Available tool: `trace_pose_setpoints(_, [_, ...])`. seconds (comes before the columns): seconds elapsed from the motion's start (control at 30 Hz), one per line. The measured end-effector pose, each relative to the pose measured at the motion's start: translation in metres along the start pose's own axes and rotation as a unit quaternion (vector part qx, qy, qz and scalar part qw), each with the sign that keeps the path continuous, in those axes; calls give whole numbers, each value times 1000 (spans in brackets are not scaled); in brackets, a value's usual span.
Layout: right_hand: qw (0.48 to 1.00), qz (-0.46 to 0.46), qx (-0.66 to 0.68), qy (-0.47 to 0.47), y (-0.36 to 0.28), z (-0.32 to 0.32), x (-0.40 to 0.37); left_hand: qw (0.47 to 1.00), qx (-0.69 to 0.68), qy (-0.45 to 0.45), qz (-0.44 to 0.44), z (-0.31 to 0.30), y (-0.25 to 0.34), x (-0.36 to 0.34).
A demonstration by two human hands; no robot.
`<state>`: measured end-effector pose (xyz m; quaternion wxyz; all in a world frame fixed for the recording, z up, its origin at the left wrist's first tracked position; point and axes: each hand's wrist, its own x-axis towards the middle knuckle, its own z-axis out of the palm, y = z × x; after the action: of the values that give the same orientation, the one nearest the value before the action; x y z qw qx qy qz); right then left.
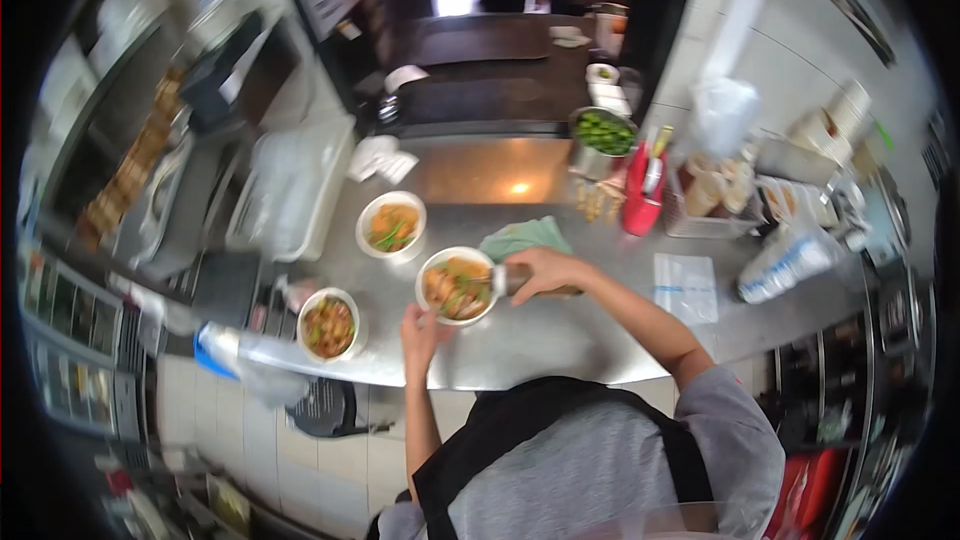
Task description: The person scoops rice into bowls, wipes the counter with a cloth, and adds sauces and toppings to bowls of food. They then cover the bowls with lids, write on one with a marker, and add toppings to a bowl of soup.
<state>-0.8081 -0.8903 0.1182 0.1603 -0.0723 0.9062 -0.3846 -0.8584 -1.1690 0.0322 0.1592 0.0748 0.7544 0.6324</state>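
My right hand (545, 275) is wrapped round a dark bottle (519, 280) with a pale top, tilted toward the middle bowl (458, 286). That white bowl holds orange and green food. My left hand (420, 332) is at the bowl's lower left edge; whether its fingers grip the rim is too small to tell. A second white bowl (391, 226) with orange food and green leaves stands behind and to the left. Nearer the front edge at the left is a third bowl (328, 325) with brown and green food. A green cloth (526, 238) lies behind the bottle.
The steel counter (590, 340) carries a white bin (290, 190) at left, a container of green vegetables (603, 132), a red holder (647, 185), a basket (710, 226) and a clear packet (686, 287) at right. A dark shelf (490, 100) stands behind.
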Motion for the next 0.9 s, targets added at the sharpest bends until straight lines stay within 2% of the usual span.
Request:
trace_pose_setpoints(0.03, [996, -18, 83, 14, 10, 7, -3, 997, 70, 12, -6, -1, 0, -2])
trace_pose_setpoints(0.07, [985, -36, 164, 38, 12, 13, -6, 986, 151, 63, 25, -5, -30, 9])
trace_pose_setpoints(0.1, [964, -32, 258, 46, 6, 13, -14, 977, 192, 76, 47, 3, 9, -1])
trace_pose_setpoints(0.13, [940, -60, 310, 129, 15, 23, -14, 979, 173, 75, 79, -3, -18, 19])
trace_pose_setpoints(0.2, [877, -96, 425, 202, 5, 14, -34, 986, 137, 76, 48, 12, 15, 26])
trace_pose_setpoints(0.3, [793, -117, 466, 374, 3, -14, -73, 974, 181, 52, 123, 25, 25, 63])
trace_pose_setpoints(0.33, [768, -130, 428, 458, -1, -27, -92, 978, 152, 39, 138, 34, 40, 64])
trace_pose_setpoints(0.37, [783, -107, 212, 575, 4, -46, -113, 981, 122, 28, 151, 41, 56, 67])
trace_pose_setpoints(0.4, [751, -75, -16, 655, 11, -64, -136, 982, 92, 18, 163, 50, 71, 68])
trace_pose_setpoints(0.43, [730, -2, 21, 683, 15, -77, -157, 978, 104, 9, 182, 59, 78, 69])
trace_pose_setpoints(0.47, [680, 23, -32, 732, 22, -91, -174, 973, 115, 1, 200, 67, 83, 68])
trace_pose_setpoints(0.5, [659, 57, -81, 746, 32, -105, -193, 967, 128, -5, 218, 74, 90, 67])
trace_pose_setpoints(0.53, [608, 124, -209, 755, 51, -119, -210, 961, 155, -8, 230, 83, 102, 58])
trace_pose_setpoints(0.6, [537, 209, -238, 782, 84, -137, -232, 925, 243, -14, 293, 106, 109, 46])
trace_pose_setpoints(0.67, [520, 203, -229, 798, 131, -151, -253, 881, 305, -47, 360, 127, 102, 37])
trace_pose_setpoints(0.73, [490, 252, -260, 793, 186, -154, -268, 840, 353, -101, 400, 157, 71, 37])
trace_pose_setpoints(0.77, [557, 285, -185, 758, 188, -159, -278, 826, 384, -118, 395, 172, 56, 35])
trace_pose_setpoints(0.8, [544, 264, -200, 771, 219, -155, -282, 801, 449, -151, 367, 187, 47, 34])
trace_pose_setpoints(0.83, [532, 349, -108, 764, 255, -158, -284, 773, 460, -136, 416, 199, 34, 35])
trace_pose_setpoints(0.87, [515, 331, -194, 767, 273, -154, -286, 740, 541, -72, 393, 211, 10, 37])
trace_pose_setpoints(0.9, [552, 307, -190, 751, 270, -153, -290, 729, 573, -39, 373, 219, 7, 34])
